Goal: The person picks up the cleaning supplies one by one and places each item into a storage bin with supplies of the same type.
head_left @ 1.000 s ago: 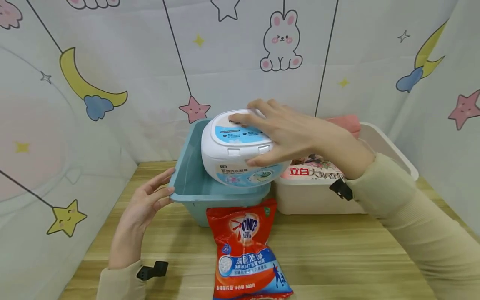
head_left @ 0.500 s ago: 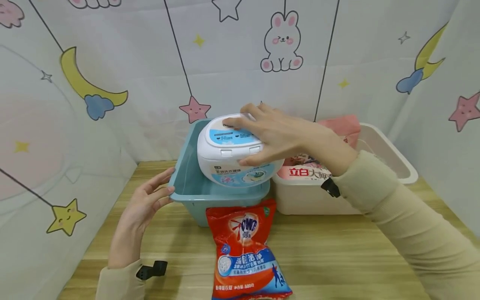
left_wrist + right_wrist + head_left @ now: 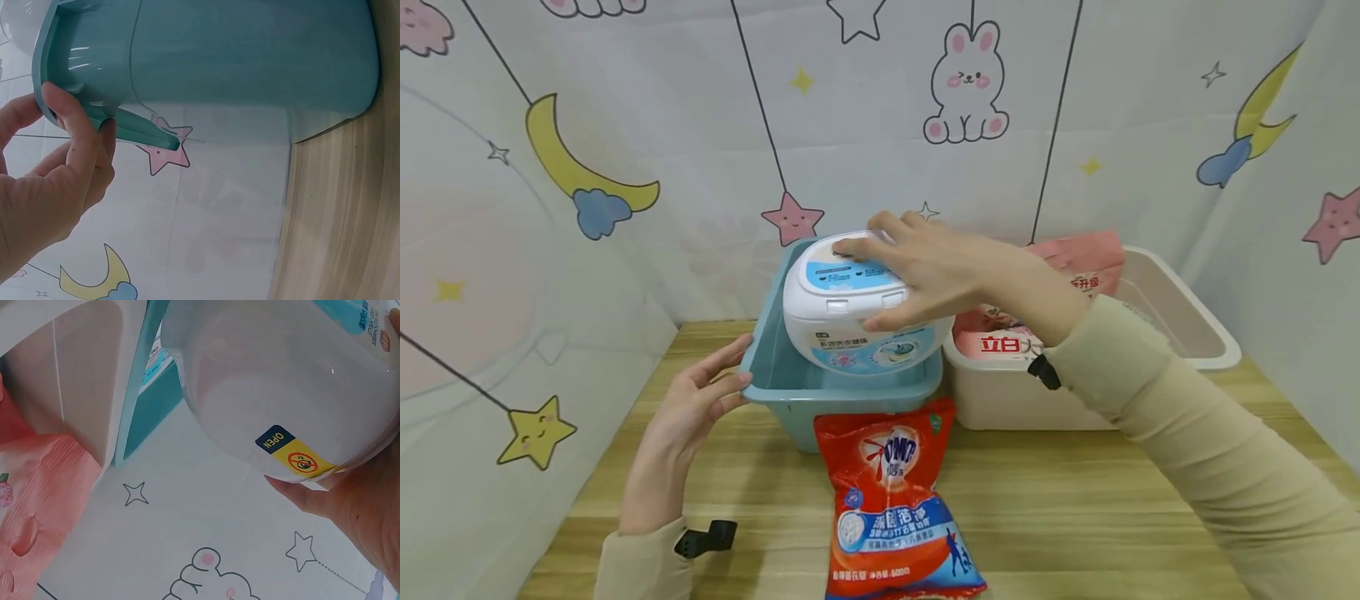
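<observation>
My right hand (image 3: 925, 271) spans the lid of a white plastic tub of laundry pods (image 3: 816, 321), thumb on the near side and fingers over the top. The tub is slightly tilted and partly inside the teal basin (image 3: 842, 400), its right side overlapping the basin's right rim. In the right wrist view the tub (image 3: 269, 375) shows a yellow-and-black "OPEN" sticker, with my right hand (image 3: 356, 509) against its edge. At the basin's left rim, my left hand (image 3: 700, 404) pinches the edge; the left wrist view shows thumb and fingers around the rim (image 3: 39, 94).
A red bag of washing powder (image 3: 887, 508) leans against the basin's front. To the right stands a cream bin (image 3: 1030, 404) holding a pink bag (image 3: 1086, 258) and other packs. Behind the wooden table (image 3: 1075, 517) hangs a printed white curtain (image 3: 865, 125).
The right hand has moved the tub left and slightly down, further over the basin. More of the pink bag shows behind the forearm. The left hand has stayed on the rim.
</observation>
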`<state>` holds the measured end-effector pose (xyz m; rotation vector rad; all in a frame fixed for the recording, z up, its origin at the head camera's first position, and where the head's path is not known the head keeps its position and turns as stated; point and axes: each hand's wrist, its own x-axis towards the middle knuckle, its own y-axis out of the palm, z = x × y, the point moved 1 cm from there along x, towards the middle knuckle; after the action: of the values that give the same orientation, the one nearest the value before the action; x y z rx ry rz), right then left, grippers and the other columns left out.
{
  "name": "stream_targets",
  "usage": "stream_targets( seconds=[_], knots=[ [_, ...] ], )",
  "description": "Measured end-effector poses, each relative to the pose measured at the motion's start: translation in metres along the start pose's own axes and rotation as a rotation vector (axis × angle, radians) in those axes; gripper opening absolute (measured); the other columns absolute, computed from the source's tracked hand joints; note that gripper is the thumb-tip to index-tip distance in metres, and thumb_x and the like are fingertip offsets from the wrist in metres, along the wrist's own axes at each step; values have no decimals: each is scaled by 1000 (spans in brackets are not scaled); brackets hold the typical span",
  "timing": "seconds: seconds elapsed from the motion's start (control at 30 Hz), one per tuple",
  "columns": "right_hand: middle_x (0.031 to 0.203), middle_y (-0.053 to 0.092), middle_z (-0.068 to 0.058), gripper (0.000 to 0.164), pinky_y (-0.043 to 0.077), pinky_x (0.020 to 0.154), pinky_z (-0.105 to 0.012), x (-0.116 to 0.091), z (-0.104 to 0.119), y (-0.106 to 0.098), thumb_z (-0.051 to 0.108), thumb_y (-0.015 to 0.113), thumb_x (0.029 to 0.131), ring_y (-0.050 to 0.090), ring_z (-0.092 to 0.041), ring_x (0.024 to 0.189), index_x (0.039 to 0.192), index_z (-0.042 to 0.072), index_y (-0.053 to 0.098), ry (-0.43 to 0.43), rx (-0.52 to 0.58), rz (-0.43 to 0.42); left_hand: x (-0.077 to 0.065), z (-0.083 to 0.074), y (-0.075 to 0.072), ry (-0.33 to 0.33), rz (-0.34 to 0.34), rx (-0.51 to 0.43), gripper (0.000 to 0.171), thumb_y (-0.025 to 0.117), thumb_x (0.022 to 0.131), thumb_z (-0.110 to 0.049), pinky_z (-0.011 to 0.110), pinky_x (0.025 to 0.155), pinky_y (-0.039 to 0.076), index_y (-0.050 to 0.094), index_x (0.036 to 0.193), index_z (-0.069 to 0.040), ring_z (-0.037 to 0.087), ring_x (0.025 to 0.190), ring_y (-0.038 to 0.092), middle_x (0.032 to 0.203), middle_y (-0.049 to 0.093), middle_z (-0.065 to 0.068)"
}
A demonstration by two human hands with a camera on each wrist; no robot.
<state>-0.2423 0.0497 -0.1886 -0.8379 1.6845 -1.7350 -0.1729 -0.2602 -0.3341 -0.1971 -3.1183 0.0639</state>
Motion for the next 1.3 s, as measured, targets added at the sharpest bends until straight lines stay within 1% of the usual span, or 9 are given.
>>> stream_targets(
  seconds=[0.3, 0.67, 1.03, 1.3],
  knots=[
    [151, 26, -5, 83, 42, 98, -46, 10, -1, 9, 72, 51, 80, 37, -25, 123, 151, 40, 20, 1, 4, 15, -1, 1, 0, -5, -7, -1, 62, 60, 94, -9, 19, 81, 55, 31, 149, -2, 7, 103, 60, 125, 44, 3],
    [150, 27, -7, 83, 43, 97, -45, 16, -4, 18, 72, 51, 81, 38, -26, 123, 151, 39, 20, 14, 18, 32, -1, 1, 1, -7, -7, -20, 62, 60, 94, -8, 19, 81, 55, 31, 149, -2, 8, 104, 61, 125, 45, 4],
    [148, 27, -5, 84, 46, 94, -45, 28, 0, 30, 73, 50, 81, 38, -26, 120, 151, 38, 18, 10, 41, 58, 0, 1, 0, -14, -8, -8, 63, 60, 94, -9, 19, 81, 55, 31, 149, -2, 6, 102, 61, 121, 47, 0],
    [152, 24, -7, 84, 43, 99, -48, 34, 2, 36, 72, 49, 82, 37, -28, 124, 152, 37, 17, 4, 17, 94, 1, 0, 0, -17, -9, 8, 63, 61, 94, -11, 19, 82, 55, 32, 149, -3, 6, 104, 61, 122, 47, 0]
  ],
)
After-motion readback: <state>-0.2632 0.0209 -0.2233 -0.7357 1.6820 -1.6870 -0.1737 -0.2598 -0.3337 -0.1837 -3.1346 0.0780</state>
